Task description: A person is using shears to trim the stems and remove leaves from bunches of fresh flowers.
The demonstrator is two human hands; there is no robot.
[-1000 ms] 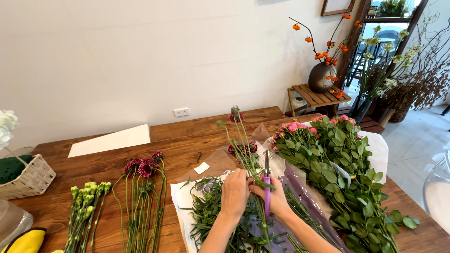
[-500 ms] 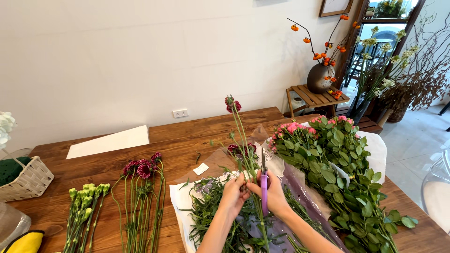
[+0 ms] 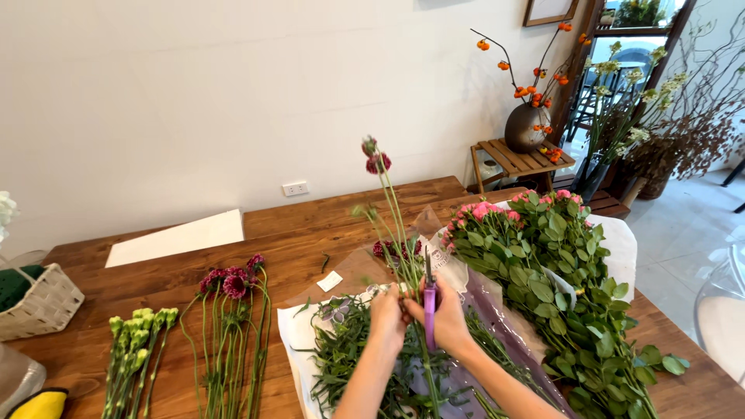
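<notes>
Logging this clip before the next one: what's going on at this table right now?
A person is working on flowers at a wooden table. The left hand holds a long stem with dark red blooms upright, and the right hand grips purple snips beside it. Below lies greenery on wrapping paper. Pink roses lie to the right, red flowers and green buds to the left.

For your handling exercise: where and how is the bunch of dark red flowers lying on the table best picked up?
Probably grip the dark red flowers around the bare green stems midway down, coming from above. The stems lie flat and parallel on the wooden table, heads towards the wall, so a mid-stem hold spares the blooms.
</notes>
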